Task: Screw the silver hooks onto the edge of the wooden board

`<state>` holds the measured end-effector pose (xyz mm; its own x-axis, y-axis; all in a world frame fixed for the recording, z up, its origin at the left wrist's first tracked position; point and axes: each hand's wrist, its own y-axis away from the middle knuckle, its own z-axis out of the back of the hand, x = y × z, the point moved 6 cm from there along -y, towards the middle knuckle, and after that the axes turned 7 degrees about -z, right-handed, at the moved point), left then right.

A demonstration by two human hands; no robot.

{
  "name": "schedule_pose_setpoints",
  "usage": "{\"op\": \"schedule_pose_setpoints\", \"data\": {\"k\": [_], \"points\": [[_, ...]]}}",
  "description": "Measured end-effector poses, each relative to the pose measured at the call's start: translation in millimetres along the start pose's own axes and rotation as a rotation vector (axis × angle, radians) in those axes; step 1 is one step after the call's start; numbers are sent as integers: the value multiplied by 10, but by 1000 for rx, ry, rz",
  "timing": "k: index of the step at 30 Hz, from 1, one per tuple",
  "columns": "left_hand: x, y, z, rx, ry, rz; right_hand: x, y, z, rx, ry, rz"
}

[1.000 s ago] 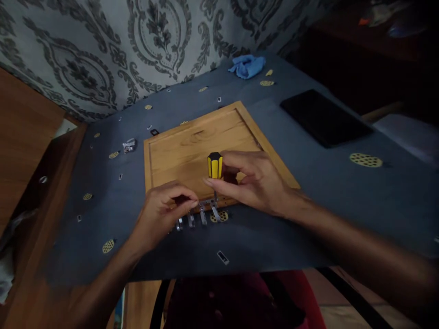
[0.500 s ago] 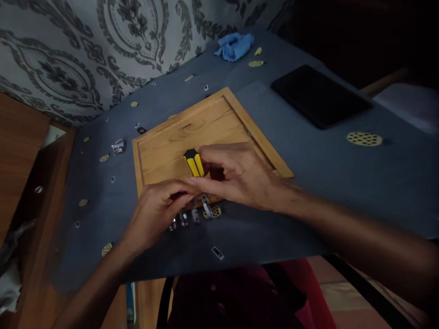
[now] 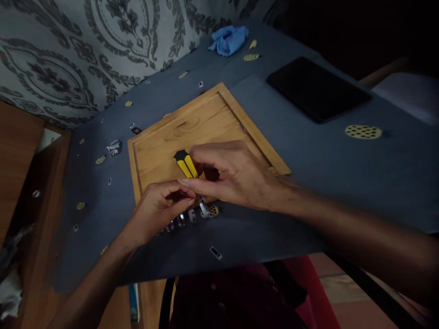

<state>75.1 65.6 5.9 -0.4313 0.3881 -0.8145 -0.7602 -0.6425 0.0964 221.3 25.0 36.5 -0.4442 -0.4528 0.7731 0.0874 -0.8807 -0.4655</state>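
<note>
My right hand (image 3: 233,174) is closed around a screwdriver (image 3: 186,165) with a yellow and black handle; its shaft and tip are hidden. Just left of it, my left hand (image 3: 156,206) pinches thumb and fingers together at the near edge of a framed wooden board (image 3: 206,119), and what lies between them is hidden. Several shiny metal hooks (image 3: 204,208) stick out along that near edge, under and beside my fingers. The board rests flat on the table, partly covered by both hands.
A dark blue pineapple-print cloth (image 3: 260,233) covers the table. Small metal pieces (image 3: 113,147) lie to the left. A blue rag (image 3: 229,40) is at the back, and a black tablet-like slab (image 3: 317,89) at the right. Behind hangs a patterned curtain (image 3: 123,27).
The whole view has shifted slightly, with things sitting a little further left and up. The screwdriver handle tilts more to the left. Both hands keep their grip near the board's edge.
</note>
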Motion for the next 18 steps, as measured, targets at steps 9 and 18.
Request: {"op": "schedule_pose_setpoints", "data": {"k": [9, 18], "points": [[-3, -59, -80, 96, -54, -13, -1, 6, -3, 7, -35, 19], [-9, -84, -104, 182, -92, -67, -15, 7, -2, 23, -29, 14]]}}
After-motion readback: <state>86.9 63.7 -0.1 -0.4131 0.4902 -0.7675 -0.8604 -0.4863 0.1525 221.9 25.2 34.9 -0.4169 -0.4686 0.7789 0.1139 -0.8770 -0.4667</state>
